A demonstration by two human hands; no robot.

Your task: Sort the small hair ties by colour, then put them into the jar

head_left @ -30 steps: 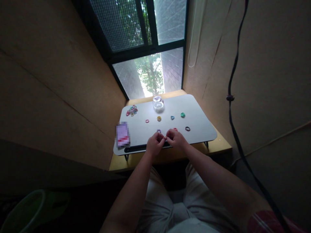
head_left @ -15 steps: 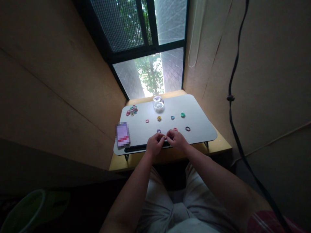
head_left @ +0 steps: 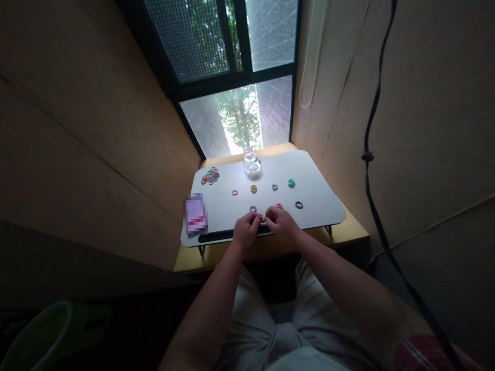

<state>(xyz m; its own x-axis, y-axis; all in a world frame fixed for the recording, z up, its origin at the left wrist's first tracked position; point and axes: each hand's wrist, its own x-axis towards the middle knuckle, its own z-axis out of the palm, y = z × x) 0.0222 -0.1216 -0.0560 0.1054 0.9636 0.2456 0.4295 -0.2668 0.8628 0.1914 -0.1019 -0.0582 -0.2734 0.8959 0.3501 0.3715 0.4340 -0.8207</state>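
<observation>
My left hand (head_left: 247, 229) and my right hand (head_left: 281, 220) meet above the front edge of the white lap table (head_left: 317, 203). Between their pinched fingertips is a small yellowish hair tie (head_left: 263, 219), partly covered by the fingers. Just beyond the hands lie a purple hair tie (head_left: 252, 209) and a red one (head_left: 279, 206). Farther back are a pink hair tie (head_left: 234, 192), a yellow bunch (head_left: 253, 189), a blue one (head_left: 275, 187) and a green bunch (head_left: 291, 183). A dark hair tie (head_left: 299, 205) lies to the right.
A mixed pile of hair ties (head_left: 210, 176) sits at the back left. Near the window stands a clear plastic jar (head_left: 252, 166). A pixelated purple item (head_left: 196, 214) lies at the left edge. A black ledge strip (head_left: 216, 236) runs along the front.
The fingertips have shifted slightly, and a little more of the yellowish hair tie shows between them. Everything on the table stays in place.
</observation>
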